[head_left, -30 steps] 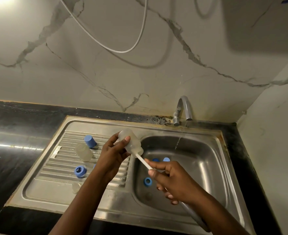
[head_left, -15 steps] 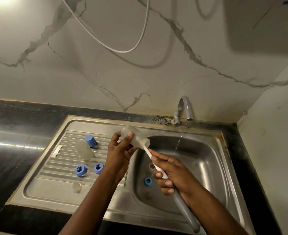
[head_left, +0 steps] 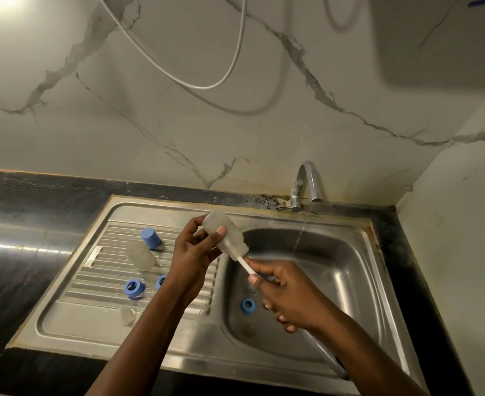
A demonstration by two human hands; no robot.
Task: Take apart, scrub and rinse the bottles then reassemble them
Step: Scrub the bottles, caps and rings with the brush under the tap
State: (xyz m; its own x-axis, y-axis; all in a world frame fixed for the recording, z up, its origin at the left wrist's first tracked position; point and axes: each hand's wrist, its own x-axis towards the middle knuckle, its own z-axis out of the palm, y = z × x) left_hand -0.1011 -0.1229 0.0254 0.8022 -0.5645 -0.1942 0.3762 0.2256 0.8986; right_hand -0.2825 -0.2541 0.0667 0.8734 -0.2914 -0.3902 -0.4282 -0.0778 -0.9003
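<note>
My left hand (head_left: 194, 252) grips a frosted clear bottle (head_left: 227, 234), tilted with its mouth down to the right, above the sink's left rim. My right hand (head_left: 287, 295) holds a bottle brush (head_left: 247, 265) by its white stem; the brush head is inside the bottle and the grey handle runs back under my forearm. A second clear bottle (head_left: 141, 257) lies on the drainboard (head_left: 98, 281) beside a blue cap (head_left: 150, 238). Two blue rings (head_left: 134, 287) lie nearer me, one partly hidden by my wrist. A clear teat (head_left: 127, 315) sits close to the front.
Another blue ring (head_left: 247, 305) lies in the steel sink basin (head_left: 335, 281). A thin stream of water falls from the tap (head_left: 307, 181) at the back. Black counter (head_left: 21, 224) extends left; a marble wall closes the right side. A white cable (head_left: 178, 72) hangs overhead.
My right hand has pushed the brush deeper into the bottle and moved up toward its mouth. My left hand has kept the bottle in nearly the same place.
</note>
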